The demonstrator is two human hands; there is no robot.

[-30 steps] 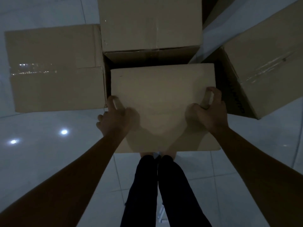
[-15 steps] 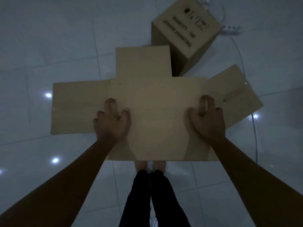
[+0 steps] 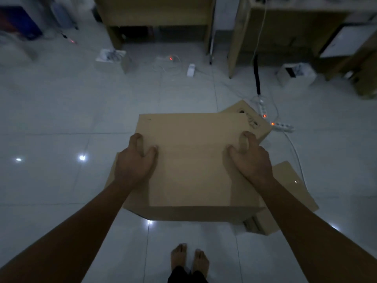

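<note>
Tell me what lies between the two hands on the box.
Head view: only the bare top of the cardboard box lies between the left hand and the right hand.

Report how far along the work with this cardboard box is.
Done: the left hand and right hand grip the box at opposite edges. In hand: the box is being carried, apparently off the floor. Left: its flaps splay loose beneath, and it is not yet set down; a second box and power strip lie just beyond.

Dim office: wooden desks (image 3: 157, 14), power strips (image 3: 283, 126), tiled floor (image 3: 61, 111)
</note>
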